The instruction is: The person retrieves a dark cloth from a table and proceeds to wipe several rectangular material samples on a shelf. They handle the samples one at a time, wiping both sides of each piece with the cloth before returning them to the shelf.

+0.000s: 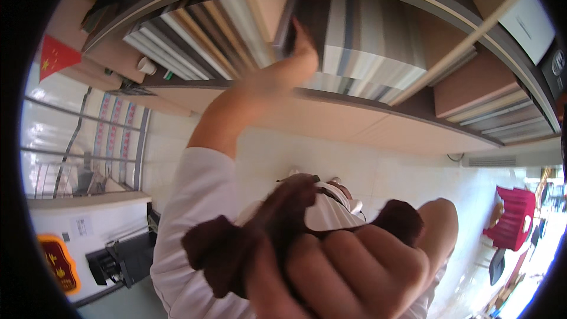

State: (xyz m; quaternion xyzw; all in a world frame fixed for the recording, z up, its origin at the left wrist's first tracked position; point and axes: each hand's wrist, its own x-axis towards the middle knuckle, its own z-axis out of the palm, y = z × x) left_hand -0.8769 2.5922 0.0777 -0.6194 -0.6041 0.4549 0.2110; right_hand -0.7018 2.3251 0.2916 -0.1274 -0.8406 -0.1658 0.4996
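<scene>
My left hand (305, 48) reaches into a shelf compartment, blurred, beside a dark book or binder (313, 6). A finger points up along its face; the other fingers are mostly hidden, so I cannot tell whether they grip it. To the right of that hand stands a row of pale-spined books (376, 40). Close to the camera, my right hand (350, 270) is a fist around a dark maroon cloth (230, 248). The cloth bunches out on both sides of the knuckles.
The wooden bookshelf (336, 115) spans the top, with more books (195, 35) left of a divider. A paper cup (146, 66) and a small red flag (57, 57) are at the left. A black device (128, 257) sits on a white counter (88, 217). Red fabric (514, 217) shows at the right.
</scene>
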